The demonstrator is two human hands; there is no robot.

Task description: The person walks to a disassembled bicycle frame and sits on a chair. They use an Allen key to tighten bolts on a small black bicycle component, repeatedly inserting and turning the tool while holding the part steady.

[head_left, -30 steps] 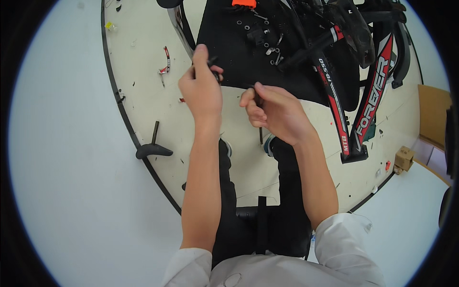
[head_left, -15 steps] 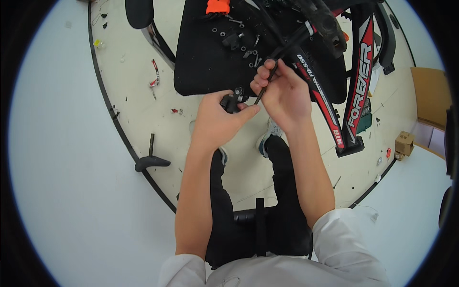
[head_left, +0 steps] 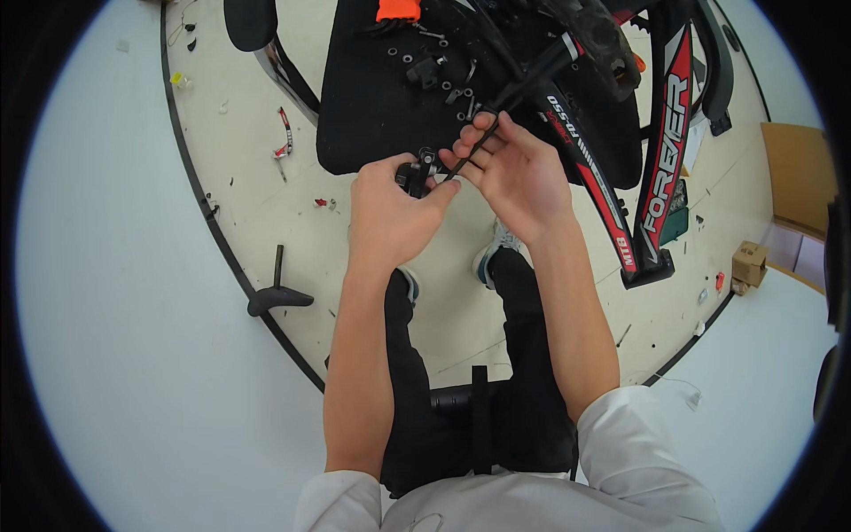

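My left hand is closed around a small black bicycle part with a round, bolt-like end; the fingers hide much of it. A thin black rod, shaped like a hex key, lies pinched between the thumb and curled fingers of my right hand. The rod's lower end reaches the black part beside my left thumb, but I cannot tell whether it sits in a bolt. Both hands are just off the near edge of a black chair seat.
A red-and-black bicycle frame leans across the seat's right side. Washers, bolts and another black part lie on the seat, near an orange glove. On the floor are a bicycle saddle, a red lever and a cardboard box.
Both hands have shifted slightly left and up, bringing the black part and rod along. The black part has turned a little, and the rod leans more.
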